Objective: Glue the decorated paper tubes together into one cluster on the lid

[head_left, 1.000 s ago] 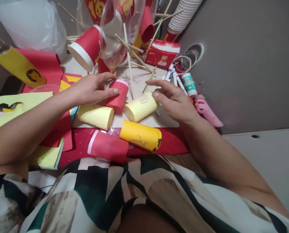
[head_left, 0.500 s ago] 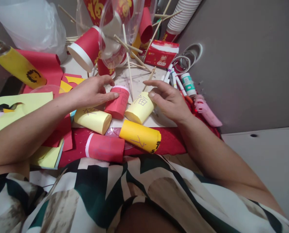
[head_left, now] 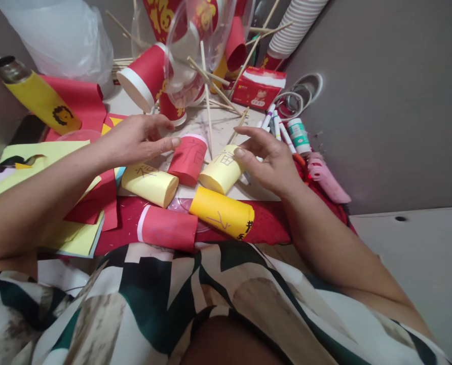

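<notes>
Fingers apart and holding nothing, my left hand [head_left: 142, 142] hovers just left of a red paper tube [head_left: 188, 158] with a white edge and a drawn character. My right hand [head_left: 266, 157] is also open, its thumb at the upper right end of a pale yellow paper tube [head_left: 220, 170]; whether it touches is hard to tell. Below my left wrist lies another pale yellow tube [head_left: 150, 185]. Nearer my body are an orange-yellow tube [head_left: 222, 213] with black marks at one end and a red tube [head_left: 167, 228] lying on its side.
Red paper cups [head_left: 144, 76], clear plastic cups and wooden sticks [head_left: 209, 101] crowd the back. A red tissue pack [head_left: 258, 87], markers [head_left: 283, 132] and a glue bottle [head_left: 299, 136] sit right. Left are a yellow flask [head_left: 47, 101] and coloured paper sheets [head_left: 59, 152].
My left thumb has come away from the red tube, leaving a small gap. The right hand barely changes. The whole view has shifted slightly, so things appear farther right.
</notes>
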`<state>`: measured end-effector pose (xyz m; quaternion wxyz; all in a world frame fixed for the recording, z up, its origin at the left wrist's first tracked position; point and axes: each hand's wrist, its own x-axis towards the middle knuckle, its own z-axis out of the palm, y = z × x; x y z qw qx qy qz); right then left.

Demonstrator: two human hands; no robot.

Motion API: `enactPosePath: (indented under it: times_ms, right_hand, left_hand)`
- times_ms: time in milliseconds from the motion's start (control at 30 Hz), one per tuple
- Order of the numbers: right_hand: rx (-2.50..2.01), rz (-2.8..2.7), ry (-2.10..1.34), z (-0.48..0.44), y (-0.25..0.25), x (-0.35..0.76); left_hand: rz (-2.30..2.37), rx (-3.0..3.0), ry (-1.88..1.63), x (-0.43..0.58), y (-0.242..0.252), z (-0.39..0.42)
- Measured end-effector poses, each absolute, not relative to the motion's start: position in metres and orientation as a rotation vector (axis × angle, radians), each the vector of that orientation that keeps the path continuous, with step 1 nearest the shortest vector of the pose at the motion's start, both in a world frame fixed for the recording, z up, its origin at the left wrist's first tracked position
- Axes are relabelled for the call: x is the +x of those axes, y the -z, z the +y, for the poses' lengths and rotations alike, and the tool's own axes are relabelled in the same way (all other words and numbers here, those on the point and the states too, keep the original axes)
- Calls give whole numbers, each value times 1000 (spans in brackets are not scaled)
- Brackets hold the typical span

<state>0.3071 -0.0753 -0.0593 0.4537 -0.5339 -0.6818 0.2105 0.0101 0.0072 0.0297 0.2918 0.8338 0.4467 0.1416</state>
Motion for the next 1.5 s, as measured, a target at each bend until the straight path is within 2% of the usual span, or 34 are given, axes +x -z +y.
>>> enactPosePath:
  times_ms: [167, 367, 700, 800, 1033, 1167, 1300, 1400, 1500]
  right_hand:
    - [-1374, -1701, -388, -78, 51, 314]
    - [-1398, -1657, -169, -113, 29, 320]
    - [-1450, -1736, -167, -189, 31, 308]
    - [-1503, -1808, -310, -198, 36, 301]
    - [-1557, -1749, -534, -202, 48, 293]
    - [-1570, -1733, -530, -201, 50, 295]
    - [-1593, -1733, -503, -202, 51, 300]
    - [-1592, -1735, -512, -205, 50, 301]
    - [-1559, -1714, -568, -208, 50, 298]
  left_hand:
    - [1154, 2268, -490, -9, -41, -11]
    - [1185, 2423, -797, -50, -43, -63]
    - [914, 2514, -538, -70, -5, -128]
    - [984, 2361, -527, -61, 1, -132]
    - [1010, 1572, -437, -68, -17, -130]
    - [1078, 1469, -626, -93, -33, -121]
    - [1230, 1496, -1029, -120, -45, -101]
    - [1343, 1536, -1268, -132, -43, -77]
    - [1489, 1696, -1366, -139, -29, -54]
